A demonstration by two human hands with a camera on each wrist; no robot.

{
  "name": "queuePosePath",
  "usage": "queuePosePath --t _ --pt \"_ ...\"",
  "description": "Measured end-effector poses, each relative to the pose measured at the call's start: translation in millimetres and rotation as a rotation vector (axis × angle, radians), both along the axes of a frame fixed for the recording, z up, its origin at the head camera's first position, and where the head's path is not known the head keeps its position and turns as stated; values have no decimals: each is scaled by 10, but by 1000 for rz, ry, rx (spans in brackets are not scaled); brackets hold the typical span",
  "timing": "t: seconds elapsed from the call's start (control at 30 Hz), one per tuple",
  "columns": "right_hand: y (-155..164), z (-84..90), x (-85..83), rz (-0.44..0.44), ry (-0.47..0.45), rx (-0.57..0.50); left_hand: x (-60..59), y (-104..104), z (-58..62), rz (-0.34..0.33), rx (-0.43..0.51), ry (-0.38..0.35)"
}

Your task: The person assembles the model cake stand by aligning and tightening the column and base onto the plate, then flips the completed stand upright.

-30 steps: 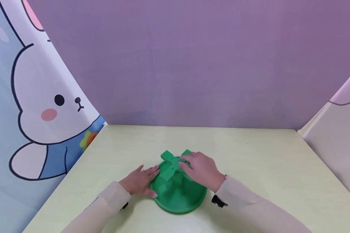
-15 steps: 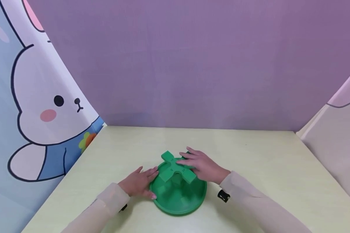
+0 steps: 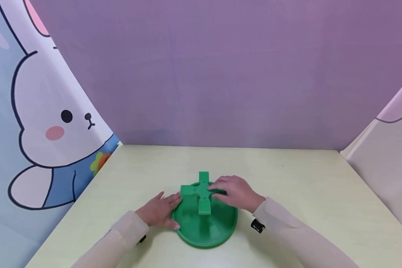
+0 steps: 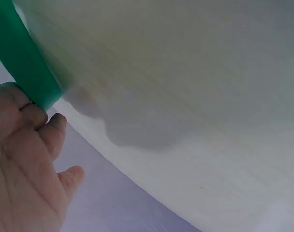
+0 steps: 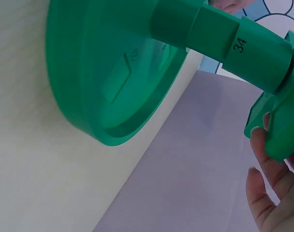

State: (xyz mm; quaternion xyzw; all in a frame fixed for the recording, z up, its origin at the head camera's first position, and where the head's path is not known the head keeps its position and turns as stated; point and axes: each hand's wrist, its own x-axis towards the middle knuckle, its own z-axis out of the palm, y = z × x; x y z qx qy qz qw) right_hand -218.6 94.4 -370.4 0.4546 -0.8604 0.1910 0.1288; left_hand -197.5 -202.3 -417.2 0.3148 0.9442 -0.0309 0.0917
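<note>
A green round base (image 3: 219,227) lies on the table, and a green post (image 5: 214,31) rises from its middle. On top of the post sits a green cross-shaped piece (image 3: 204,191) with flat arms. My left hand (image 3: 158,210) rests against the base's left rim, fingers extended and thumb spread apart along the edge. In the left wrist view its fingertips are right at the rim (image 4: 28,63). With thumb and fingers my right hand (image 3: 238,192) grips the cross's right arm, which it mostly hides. The right wrist view shows "34" marked on the post's collar (image 5: 258,53).
The pale table (image 3: 288,186) stretches out around the base. Behind it hangs a purple backdrop (image 3: 227,74). A curtain with a cartoon rabbit (image 3: 63,130) stands at the left, and a pale curtain (image 3: 388,160) at the right.
The cross has turned about the post, from diagonal arms to arms pointing straight toward, away and sideways. My right hand's fingers have closed around its right arm. The base and left hand stay put.
</note>
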Motion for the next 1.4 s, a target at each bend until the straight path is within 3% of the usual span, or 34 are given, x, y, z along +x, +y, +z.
queuePosePath --t 0.17,0.43,0.7,0.9,1.0,1.17,1.4 --pt "43 -22 40 -25 -16 -3 9 1 0 3 2 -10" --pt "109 -48 100 16 -28 -76 -15 -1 -15 -5 -7 0" --pt "63 -30 164 19 -124 -105 -9 14 19 -6 9 -16" --pt "63 -24 101 -64 8 -219 0 29 18 4 11 -26" --pt "83 -32 33 -78 -51 -185 -8 40 3 7 -1 -28" --pt "77 -51 -51 -26 -173 -66 -13 47 -7 3 -24 -13" --pt "54 -16 -53 -12 -123 7 -10 54 -2 -9 -53 19"
